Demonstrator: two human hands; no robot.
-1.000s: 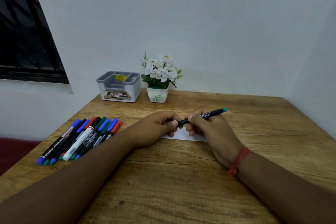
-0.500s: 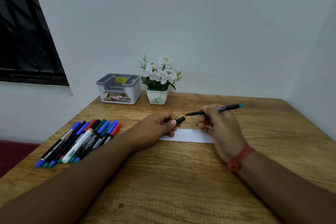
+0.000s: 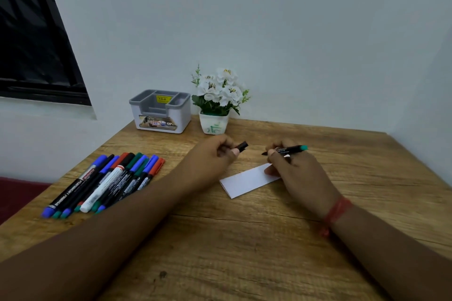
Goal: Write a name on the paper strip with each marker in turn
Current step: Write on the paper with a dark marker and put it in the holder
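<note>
two hands work above the bench (image 3: 244, 264): the right hand (image 3: 297, 173) grips an uncapped marker (image 3: 287, 150), heel touching the paper strip (image 3: 247, 182); the left hand (image 3: 212, 160) pinches its cap (image 3: 242, 146); the grey organizer (image 3: 160, 111) looks empty

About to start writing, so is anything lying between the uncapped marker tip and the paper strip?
Nothing visible does. The marker in the right hand hovers above the paper strip, the cap held aside in the left hand.
</note>
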